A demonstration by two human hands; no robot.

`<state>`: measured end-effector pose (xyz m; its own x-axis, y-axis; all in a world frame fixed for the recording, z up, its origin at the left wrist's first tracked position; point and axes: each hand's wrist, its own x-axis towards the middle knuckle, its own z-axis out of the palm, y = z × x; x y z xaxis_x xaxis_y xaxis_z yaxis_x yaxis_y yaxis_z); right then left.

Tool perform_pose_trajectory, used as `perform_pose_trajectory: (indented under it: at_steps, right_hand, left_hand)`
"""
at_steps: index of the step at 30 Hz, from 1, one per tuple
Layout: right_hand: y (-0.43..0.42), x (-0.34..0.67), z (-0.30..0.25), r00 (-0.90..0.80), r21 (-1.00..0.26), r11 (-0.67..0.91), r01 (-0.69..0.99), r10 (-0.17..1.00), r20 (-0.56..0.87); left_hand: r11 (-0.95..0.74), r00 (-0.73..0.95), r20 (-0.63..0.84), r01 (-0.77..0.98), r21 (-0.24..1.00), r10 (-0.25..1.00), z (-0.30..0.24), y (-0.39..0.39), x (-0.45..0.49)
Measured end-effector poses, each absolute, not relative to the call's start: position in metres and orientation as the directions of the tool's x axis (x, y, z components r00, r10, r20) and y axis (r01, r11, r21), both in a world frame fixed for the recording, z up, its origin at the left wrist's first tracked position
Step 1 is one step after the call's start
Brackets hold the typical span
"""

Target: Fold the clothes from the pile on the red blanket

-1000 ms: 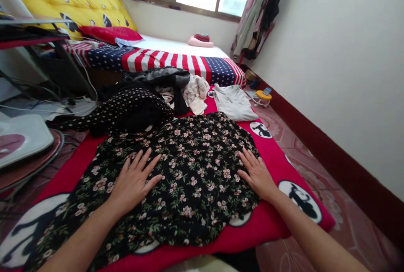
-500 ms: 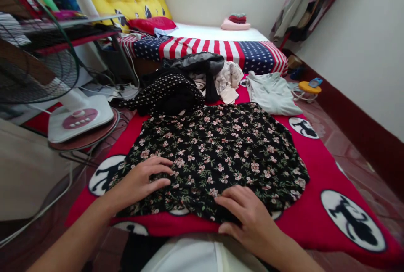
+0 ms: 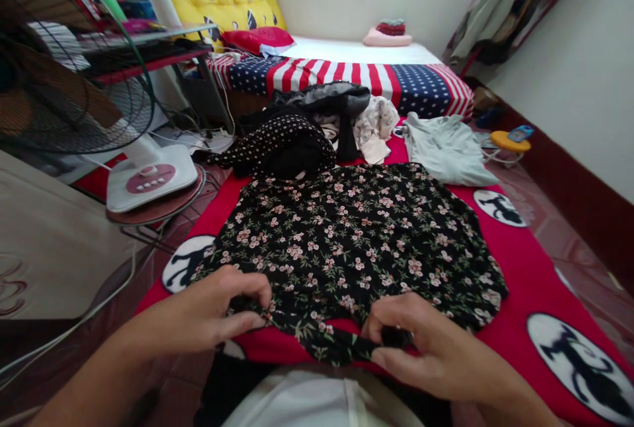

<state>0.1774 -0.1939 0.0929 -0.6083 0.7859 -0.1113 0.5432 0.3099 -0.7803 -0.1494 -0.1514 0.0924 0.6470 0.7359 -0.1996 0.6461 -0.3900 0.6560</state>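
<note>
Head view, looking down at floor level. A red blanket [image 3: 525, 262] with black-and-white round figures covers the floor across the lower and middle frame. Behind it, at upper centre, lies a bed [image 3: 356, 77] with a stars-and-stripes cover; a yellow cushion [image 3: 218, 1] leans at its upper-left end.

A black floral garment [image 3: 356, 235] is spread flat on the blanket at the centre of the frame, with its near hem at lower centre. At the left edge stands a fan [image 3: 148, 179] on a white base, its wire cage filling the upper left corner. Just beyond the floral garment sits a heap of clothes, with a black polka-dot garment [image 3: 282, 143] in front; a grey shirt [image 3: 446, 150] lies flat to the right of the heap.

The 2 hands are at the bottom of the frame. The left hand [image 3: 218, 311] is closed, pinching the near hem of the floral garment between thumb and fingers. The right hand [image 3: 421, 341] is closed on a bunched part of the same hem, at lower centre-right. Between the 2 hands the hem runs as a narrow rolled strip over the blanket edge.

A small folded pile [image 3: 389, 32] rests on the far end of the bed.
</note>
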Motion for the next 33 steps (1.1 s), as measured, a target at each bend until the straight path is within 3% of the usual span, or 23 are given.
perform_pose_trajectory:
  at_steps: [2, 3, 5, 7, 9, 11, 15, 22, 25, 30, 33]
  right_hand:
    - [-0.176, 0.184, 0.102, -0.612, -0.789, 0.314, 0.528, 0.785, -0.097]
    - [-0.164, 0.187, 0.105, -0.550, -0.798, 0.304, 0.520, 0.835, -0.040]
    - [-0.138, 0.194, 0.106, -0.247, -0.807, 0.290, 0.515, 0.951, 0.184]
    - [-0.114, 0.200, 0.102, 0.145, -0.778, 0.295, 0.555, 0.886, 0.440]
    - [-0.103, 0.208, 0.092, 0.341, -0.744, 0.300, 0.597, 0.745, 0.574]
    - [-0.107, 0.217, 0.077, 0.375, -0.747, 0.287, 0.600, 0.723, 0.580]
    - [-0.139, 0.244, 0.038, 0.286, -0.727, 0.180, 0.663, 0.836, 0.468]
    - [-0.159, 0.281, 0.005, 0.170, -0.607, 0.014, 0.794, 0.955, 0.244]
    - [-0.157, 0.282, 0.011, 0.127, -0.627, 0.011, 0.779, 0.977, 0.174]
    - [-0.162, 0.294, 0.012, 0.406, -0.721, -0.114, 0.684, 0.880, 0.246]
    - [-0.165, 0.309, 0.006, 0.467, -0.641, -0.207, 0.739, 0.843, 0.267]
  left_hand:
    - [-0.385, 0.620, -0.118, 0.613, 0.690, 0.776, 0.108, -0.130, -0.138]
    - [-0.398, 0.561, -0.010, 0.601, 0.693, 0.828, 0.114, -0.117, -0.131]
    - [-0.414, 0.310, 0.276, 0.652, 0.635, 0.910, 0.119, -0.091, -0.114]
    - [-0.395, 0.103, 0.473, 0.716, 0.575, 0.875, 0.116, -0.073, -0.101]
    - [-0.394, 0.041, 0.547, 0.739, 0.546, 0.836, 0.107, -0.069, -0.096]
    - [-0.423, 0.103, 0.521, 0.725, 0.544, 0.847, 0.091, -0.079, -0.101]
    - [-0.416, 0.273, 0.323, 0.710, 0.568, 0.906, 0.046, -0.121, -0.131]
    - [-0.373, 0.271, 0.272, 0.803, 0.465, 0.923, 0.000, -0.163, -0.174]
    - [-0.360, 0.281, 0.240, 0.835, 0.416, 0.929, -0.006, -0.167, -0.186]
    - [-0.359, 0.334, 0.133, 0.846, 0.394, 0.933, -0.011, -0.168, -0.202]
    - [-0.358, 0.336, 0.129, 0.833, 0.421, 0.933, -0.011, -0.166, -0.209]
